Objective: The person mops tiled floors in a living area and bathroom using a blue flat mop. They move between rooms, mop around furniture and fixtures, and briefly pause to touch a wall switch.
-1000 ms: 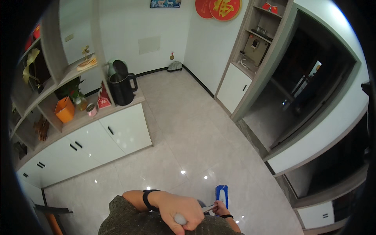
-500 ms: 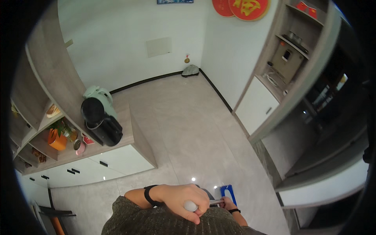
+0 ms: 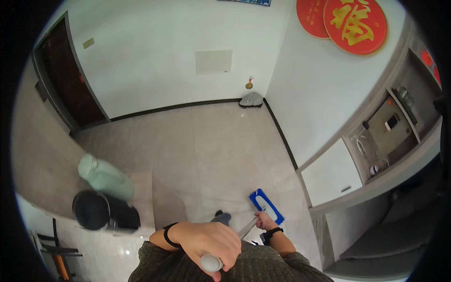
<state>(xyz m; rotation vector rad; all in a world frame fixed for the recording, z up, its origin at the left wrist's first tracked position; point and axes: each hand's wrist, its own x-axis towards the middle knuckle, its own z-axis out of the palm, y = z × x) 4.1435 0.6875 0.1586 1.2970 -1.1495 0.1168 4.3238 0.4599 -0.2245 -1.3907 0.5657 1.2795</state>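
Observation:
A flat mop with a blue, fringed rectangular head [image 3: 275,214] and a pale pole [image 3: 248,228] slants from my chest down to the tiled floor, its head on the tiles ahead and to the right. My left hand [image 3: 212,243] is wrapped round the upper end of the pole, whose rounded grey end cap [image 3: 211,263] pokes out beneath the fingers. Lower on the pole, my right hand [image 3: 266,221] is closed round it, close to the mop head in the view. Both wrists carry black bands.
A wooden cabinet [image 3: 42,127] stands at left, with a black flask [image 3: 105,211] and a pale green jug [image 3: 105,176] on top. Ahead, a covered grey object [image 3: 251,99] sits in the wall corner. A built-in cabinet [image 3: 332,173] lines the right. My foot [image 3: 221,217] shows below.
The view has turned and moved forward, bringing a dark door in at left. The mop head appears farther ahead and fully visible. Both hands keep their hold on the pole.

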